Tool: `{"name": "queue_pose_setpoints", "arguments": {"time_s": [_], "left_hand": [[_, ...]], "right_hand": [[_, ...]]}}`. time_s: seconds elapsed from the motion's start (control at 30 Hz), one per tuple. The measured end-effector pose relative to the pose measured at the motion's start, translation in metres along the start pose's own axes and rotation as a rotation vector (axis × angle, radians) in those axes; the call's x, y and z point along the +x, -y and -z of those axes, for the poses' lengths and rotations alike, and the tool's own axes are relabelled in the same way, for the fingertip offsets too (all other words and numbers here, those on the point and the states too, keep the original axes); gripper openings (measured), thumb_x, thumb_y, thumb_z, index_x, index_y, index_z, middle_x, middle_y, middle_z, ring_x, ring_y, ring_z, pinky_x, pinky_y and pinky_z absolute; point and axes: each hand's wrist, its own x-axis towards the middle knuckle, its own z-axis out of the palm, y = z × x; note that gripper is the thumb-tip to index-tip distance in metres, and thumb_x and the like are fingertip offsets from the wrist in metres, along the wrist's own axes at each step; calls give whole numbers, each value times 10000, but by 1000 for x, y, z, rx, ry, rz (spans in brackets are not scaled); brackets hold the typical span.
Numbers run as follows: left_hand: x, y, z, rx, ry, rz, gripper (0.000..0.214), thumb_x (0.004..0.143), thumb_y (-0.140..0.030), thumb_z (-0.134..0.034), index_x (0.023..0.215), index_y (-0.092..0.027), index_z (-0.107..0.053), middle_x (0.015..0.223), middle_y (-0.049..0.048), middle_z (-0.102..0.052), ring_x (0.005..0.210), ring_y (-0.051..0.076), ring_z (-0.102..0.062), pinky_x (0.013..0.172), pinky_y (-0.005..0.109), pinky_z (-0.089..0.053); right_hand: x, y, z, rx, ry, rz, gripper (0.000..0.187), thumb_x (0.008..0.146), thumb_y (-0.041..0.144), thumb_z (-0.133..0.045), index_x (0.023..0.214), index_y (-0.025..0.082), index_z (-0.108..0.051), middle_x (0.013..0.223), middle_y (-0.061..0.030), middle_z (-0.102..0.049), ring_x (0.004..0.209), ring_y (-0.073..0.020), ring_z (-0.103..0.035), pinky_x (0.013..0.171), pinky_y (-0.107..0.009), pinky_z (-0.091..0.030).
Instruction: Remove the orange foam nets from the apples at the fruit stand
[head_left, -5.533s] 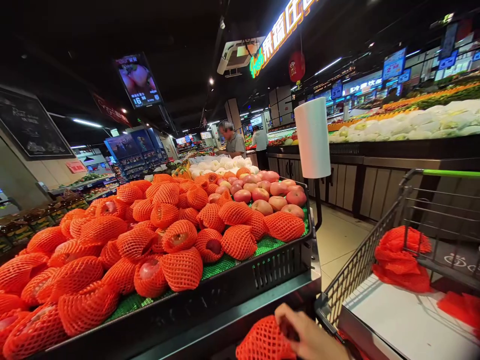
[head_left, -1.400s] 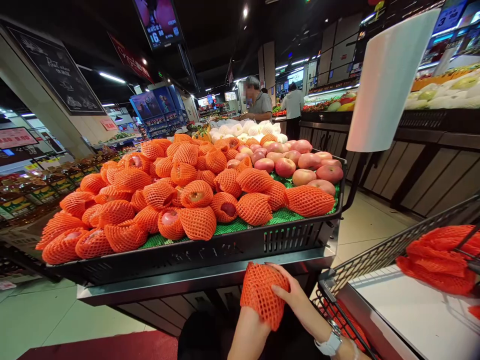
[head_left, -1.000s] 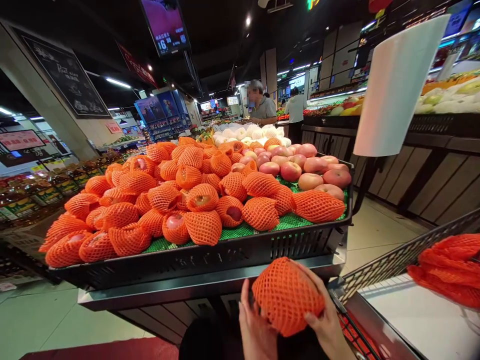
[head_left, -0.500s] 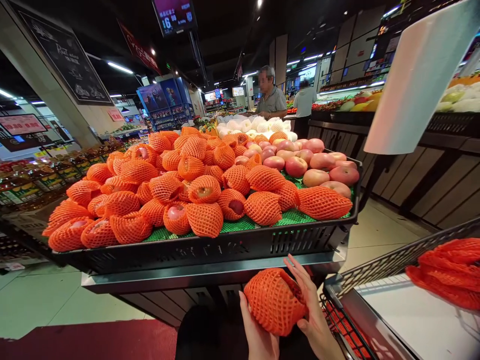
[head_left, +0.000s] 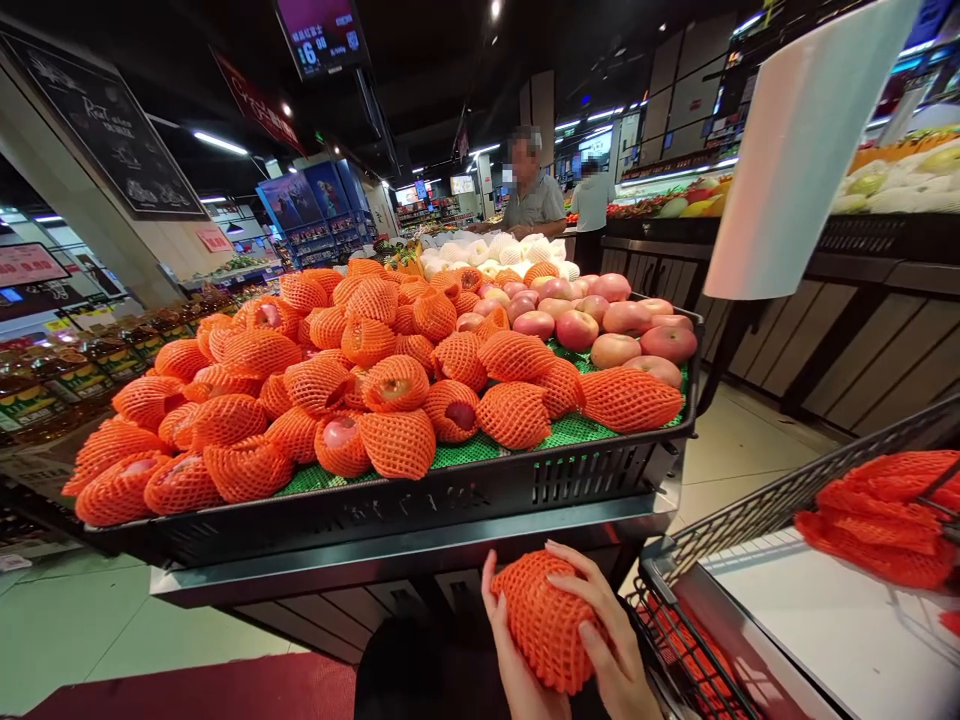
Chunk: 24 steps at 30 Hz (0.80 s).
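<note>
Held item: round bundle in orange foam netting (head_left: 541, 620), between the 2 hands, below and in front of the crate; its contents are hidden by the mesh.
Left hand (head_left: 516, 665): cupped along the bundle's left side and underside, thumb up at the left edge; its grip is closed around the netting.
Right hand (head_left: 611, 640): fingers curved over the bundle's top and right side; its grip is also closed on it.
Crate: long black plastic crate (head_left: 420, 500) with slotted walls and a green mesh liner (head_left: 461, 453), resting on a tabletop with a silvery metal edge (head_left: 420, 556).
Crate contents: heaped fruit in orange foam nets (head_left: 259, 352), with bare pink-red apples (head_left: 577, 330) at the far right.
Right side: black wire shopping cart (head_left: 660, 565) near the right hand; crumpled red-orange netting (head_left: 885, 515) lies on a flat white panel (head_left: 810, 600).
Upper right: tall white roll (head_left: 810, 170), tilted.
Background: 2 people, in a grey shirt (head_left: 534, 205) and a white top (head_left: 592, 208).
</note>
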Motion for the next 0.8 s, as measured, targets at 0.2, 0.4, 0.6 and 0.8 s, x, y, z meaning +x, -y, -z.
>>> {"name": "queue_pose_setpoints", "arguments": {"time_s": [0.2, 0.4, 0.6, 0.8], "left_hand": [[6, 11, 6, 17, 70, -131, 319, 840, -309, -576, 1151, -296, -645, 1439, 31, -499, 1181, 265, -579, 884, 318, -544], [14, 12, 16, -101, 4, -122, 305, 823, -528, -542, 885, -266, -686, 1349, 34, -576, 1109, 302, -606, 837, 422, -557], [19, 11, 19, -37, -20, -74, 146, 846, -346, -610, 947, -272, -684, 1163, 28, -680, 1028, 222, -649, 833, 338, -554], [40, 5, 39, -236, 94, 287, 246, 828, -362, -610, 927, -180, -741, 978, 95, -738, 890, 203, -703, 843, 306, -549]], "right_hand": [[-9, -6, -4, 113, -169, -53, 267, 995, 294, -374, 1059, 304, -633, 1354, -7, -538, 1258, -213, -515, 1058, -376, -442], [-11, -10, -10, 131, -166, -121, 268, 1004, 321, -346, 1089, 296, -599, 1356, -20, -541, 1245, -204, -527, 1055, -352, -442], [-12, -8, -13, 75, -113, -33, 328, 1022, 354, -287, 1212, 295, -548, 1406, -37, -485, 1322, -227, -446, 1098, -405, -409], [-10, 4, -14, -87, 16, 145, 355, 1024, 376, -287, 1247, 295, -551, 1422, -32, -468, 1387, -239, -361, 1098, -428, -417]]}}
